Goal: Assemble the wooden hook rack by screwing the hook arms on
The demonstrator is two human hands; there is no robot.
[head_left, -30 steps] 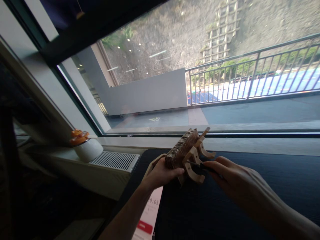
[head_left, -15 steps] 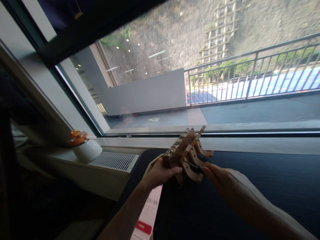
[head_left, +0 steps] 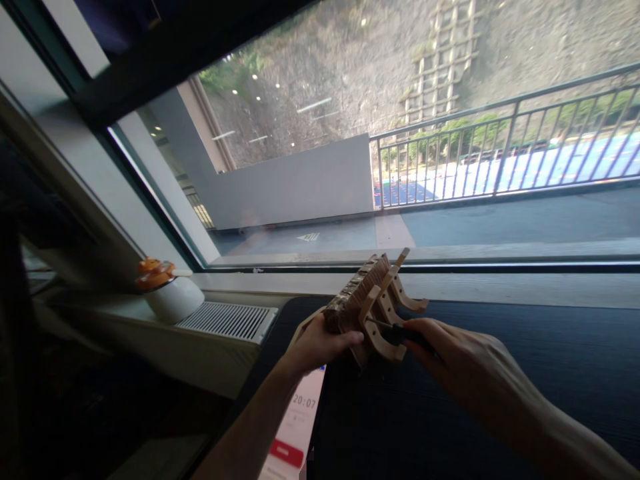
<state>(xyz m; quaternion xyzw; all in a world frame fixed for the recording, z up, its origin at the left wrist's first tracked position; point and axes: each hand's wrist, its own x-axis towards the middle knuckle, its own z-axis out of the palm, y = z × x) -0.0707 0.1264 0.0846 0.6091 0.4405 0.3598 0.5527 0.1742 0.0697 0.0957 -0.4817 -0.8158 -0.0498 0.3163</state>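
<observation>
A wooden model (head_left: pixel 373 303) made of laser-cut plywood pieces is held just above the dark table (head_left: pixel 500 347). My left hand (head_left: pixel 320 343) grips its left end, with the fingers curled around it. My right hand (head_left: pixel 460 363) is closed on a small dark-handled screwdriver (head_left: pixel 395 330), and the thin tip of this tool touches the curved wooden legs on the model's right side.
A phone (head_left: pixel 295 430) showing a timer and a red button lies at the table's left edge. A white pot with an orange lid (head_left: pixel 167 290) stands on the sill beside a vent grille (head_left: pixel 227 321). A large window is behind.
The model and both hands have risen slightly. My right hand pulled back a little, then returned to the model with the screwdriver. The phone timer advanced from 20:05 to 20:07.
</observation>
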